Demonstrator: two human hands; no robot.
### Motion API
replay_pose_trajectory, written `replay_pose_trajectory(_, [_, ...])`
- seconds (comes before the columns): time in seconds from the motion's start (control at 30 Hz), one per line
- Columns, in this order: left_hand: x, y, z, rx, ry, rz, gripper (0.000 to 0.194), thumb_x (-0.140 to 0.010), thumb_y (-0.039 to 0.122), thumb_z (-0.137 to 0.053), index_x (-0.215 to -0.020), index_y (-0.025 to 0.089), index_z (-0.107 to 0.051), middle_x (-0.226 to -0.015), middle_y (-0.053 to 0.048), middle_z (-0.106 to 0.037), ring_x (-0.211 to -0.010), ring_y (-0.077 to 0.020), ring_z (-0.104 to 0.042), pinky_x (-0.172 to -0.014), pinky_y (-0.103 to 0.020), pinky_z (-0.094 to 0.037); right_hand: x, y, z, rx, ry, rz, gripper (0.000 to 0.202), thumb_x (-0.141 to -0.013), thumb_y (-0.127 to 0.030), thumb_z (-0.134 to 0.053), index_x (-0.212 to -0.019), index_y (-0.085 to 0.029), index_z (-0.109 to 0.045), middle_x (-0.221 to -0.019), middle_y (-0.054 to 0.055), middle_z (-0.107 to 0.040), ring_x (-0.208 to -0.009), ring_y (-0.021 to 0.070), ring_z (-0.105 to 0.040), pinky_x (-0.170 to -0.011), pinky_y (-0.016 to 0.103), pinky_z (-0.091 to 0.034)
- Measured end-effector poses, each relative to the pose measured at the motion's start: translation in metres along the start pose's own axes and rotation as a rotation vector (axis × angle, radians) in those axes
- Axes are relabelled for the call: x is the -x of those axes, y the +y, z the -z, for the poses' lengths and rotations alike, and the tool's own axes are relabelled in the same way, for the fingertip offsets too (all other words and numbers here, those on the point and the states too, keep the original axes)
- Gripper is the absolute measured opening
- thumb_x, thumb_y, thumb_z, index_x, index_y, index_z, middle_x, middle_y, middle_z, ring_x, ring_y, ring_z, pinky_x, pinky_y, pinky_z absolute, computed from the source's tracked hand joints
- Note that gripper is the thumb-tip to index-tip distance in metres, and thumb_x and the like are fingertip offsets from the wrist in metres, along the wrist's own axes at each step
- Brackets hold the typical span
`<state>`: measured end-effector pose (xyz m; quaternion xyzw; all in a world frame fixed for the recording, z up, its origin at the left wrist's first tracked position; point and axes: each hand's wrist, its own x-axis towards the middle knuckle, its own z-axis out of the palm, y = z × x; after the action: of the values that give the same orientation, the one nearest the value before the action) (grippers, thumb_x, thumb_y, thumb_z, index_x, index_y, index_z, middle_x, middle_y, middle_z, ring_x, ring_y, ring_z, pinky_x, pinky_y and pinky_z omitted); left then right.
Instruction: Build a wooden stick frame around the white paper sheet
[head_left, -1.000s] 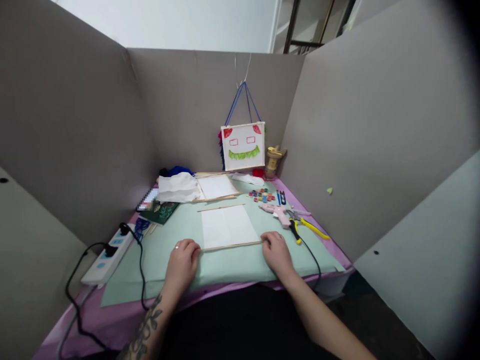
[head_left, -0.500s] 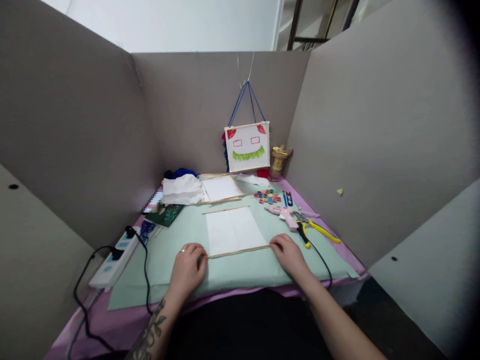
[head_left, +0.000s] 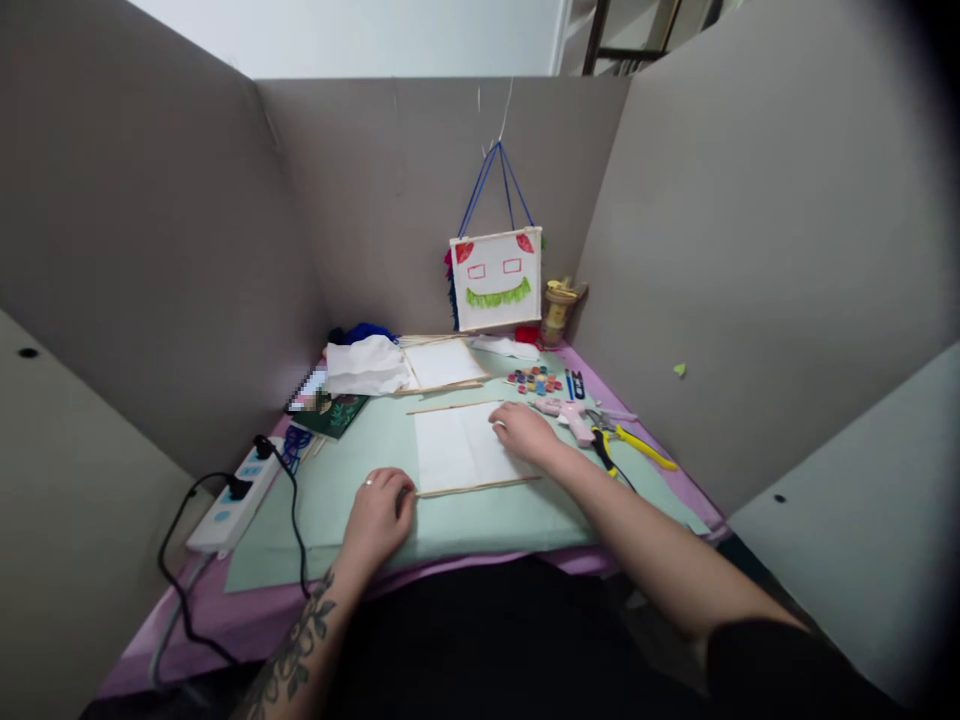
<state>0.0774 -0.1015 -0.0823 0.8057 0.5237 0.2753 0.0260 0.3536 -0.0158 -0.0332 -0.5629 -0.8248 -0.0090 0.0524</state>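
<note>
A white sheet (head_left: 457, 450) lies in front of me, with one thin wooden stick (head_left: 480, 488) along its near edge and another thin stick (head_left: 450, 408) along its far edge. My left hand (head_left: 382, 510), with a ring on one finger, is closed on the left end of the near stick. Over the sheet's far right corner reaches my right hand (head_left: 523, 435). Its fingers are apart and close to the right end of the far stick, and it covers part of the sheet's right edge.
On the right lie a pink glue gun (head_left: 574, 418), yellow-handled pliers (head_left: 643, 447) and small paint pots (head_left: 535, 380). Behind are a framed white sheet (head_left: 442, 365) and a hanging painted panel (head_left: 496, 280). A power strip (head_left: 238, 495) with cables sits left.
My right hand has left the right end of the near stick and moved forward to the sheet's far right corner. My left hand stays at the near stick's left end.
</note>
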Motion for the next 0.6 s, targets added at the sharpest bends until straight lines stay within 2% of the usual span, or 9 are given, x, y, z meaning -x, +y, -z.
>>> replay_pose_trajectory(0.1, [0.000,-0.001,0.000,0.027,0.004,-0.010,0.010,-0.082,0.020,-0.048,-0.084,0.019,-0.057,-0.091,-0.008,-0.060,-0.091,-0.0231,-0.053,-0.085,-0.040,-0.043,-0.046,0.001,0.002,0.090,-0.062,0.000,0.026,-0.086,-0.010,-0.049,-0.105,-0.010,-0.065,-0.109,0.018,-0.064,-0.108,0.0263,-0.055,-0.090,0.033,-0.041])
replay_pose_trajectory(0.17, [0.000,-0.002,0.000,0.046,-0.001,-0.013,0.010,-0.082,0.019,-0.047,-0.084,0.019,-0.057,-0.091,-0.008,-0.059,-0.091,-0.0230,-0.053,-0.085,-0.040,-0.043,-0.065,0.007,0.000,0.153,-0.105,0.005,0.020,-0.086,-0.011,-0.052,-0.101,-0.007,-0.066,-0.106,0.019,-0.064,-0.108,0.0270,-0.055,-0.090,0.036,-0.042])
replay_pose_trajectory(0.3, [0.001,-0.003,0.002,0.068,-0.003,-0.023,0.010,-0.082,0.017,-0.046,-0.082,0.019,-0.056,-0.091,-0.008,-0.059,-0.090,-0.0231,-0.054,-0.084,-0.040,-0.044,-0.082,0.024,0.005,0.257,-0.173,-0.001,0.021,-0.090,-0.028,-0.056,-0.099,-0.011,-0.063,-0.106,0.009,-0.064,-0.103,0.0218,-0.058,-0.089,0.043,-0.046])
replay_pose_trajectory(0.4, [0.001,-0.002,0.003,0.084,0.004,-0.031,0.010,-0.082,0.016,-0.046,-0.082,0.019,-0.056,-0.091,-0.008,-0.059,-0.090,-0.0231,-0.053,-0.083,-0.040,-0.044,-0.091,0.032,0.016,0.288,-0.200,0.012,0.023,-0.091,-0.031,-0.055,-0.101,-0.012,-0.062,-0.107,0.008,-0.063,-0.100,0.0205,-0.060,-0.088,0.043,-0.048])
replay_pose_trajectory(0.5, [0.000,0.000,0.003,0.094,0.001,-0.022,0.011,-0.082,0.015,-0.046,-0.080,0.019,-0.056,-0.091,-0.008,-0.059,-0.090,-0.0231,-0.053,-0.082,-0.039,-0.045,-0.104,0.024,0.019,0.285,-0.217,0.057,0.024,-0.090,-0.031,-0.056,-0.103,-0.012,-0.062,-0.108,0.009,-0.063,-0.099,0.0200,-0.060,-0.087,0.041,-0.049])
replay_pose_trajectory(0.6, [0.000,0.001,0.004,0.094,-0.008,-0.010,0.012,-0.082,0.014,-0.045,-0.079,0.020,-0.055,-0.090,-0.008,-0.059,-0.090,-0.0231,-0.053,-0.082,-0.039,-0.045,-0.115,0.003,0.010,0.271,-0.225,0.097,0.025,-0.090,-0.031,-0.056,-0.104,-0.012,-0.062,-0.108,0.009,-0.063,-0.099,0.0202,-0.061,-0.086,0.041,-0.050])
